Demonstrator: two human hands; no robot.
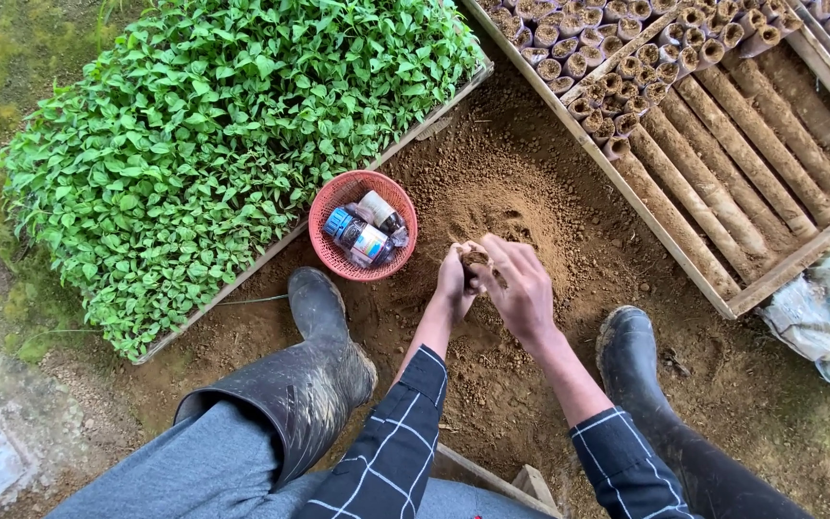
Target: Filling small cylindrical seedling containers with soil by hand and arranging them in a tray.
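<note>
Bare soil ground [492, 384] under soil mound [501, 207], red basket [324, 216], seedling tray [213, 144], wooden frame [722, 288].

One view only on my feed: the head camera, worn high on the person and pitched almost straight down. I take the soil heap [501, 207] as landmark; it sits just above frame centre. Lens is near enough that sleeves and knees fill the bottom edge below the heap. Left of it the frame reaches a seedling bed [213, 135], right of it a wooden tray [722, 163] (both cropped). No second view shares this ground.
</note>
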